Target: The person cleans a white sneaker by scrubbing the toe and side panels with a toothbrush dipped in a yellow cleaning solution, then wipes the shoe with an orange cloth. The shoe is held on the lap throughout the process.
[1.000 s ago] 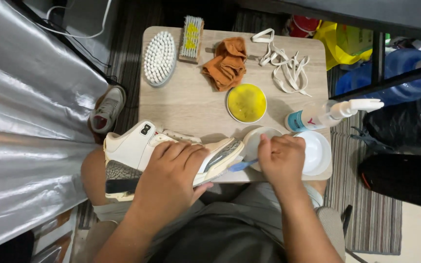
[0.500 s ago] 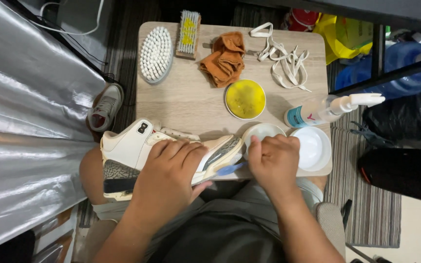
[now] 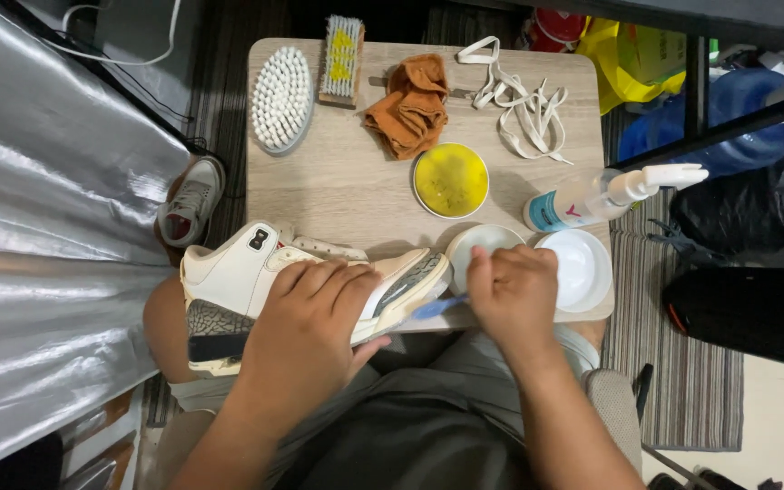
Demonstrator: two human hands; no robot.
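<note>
cream sneaker [image 3: 256, 272] sideways on lap; blue toothbrush [image 3: 436, 308] at toe

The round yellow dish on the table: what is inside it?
Inside the yellow dish there is a yellowish, speckled layer; liquid or paste, I cannot tell. Nothing covers it.
</note>
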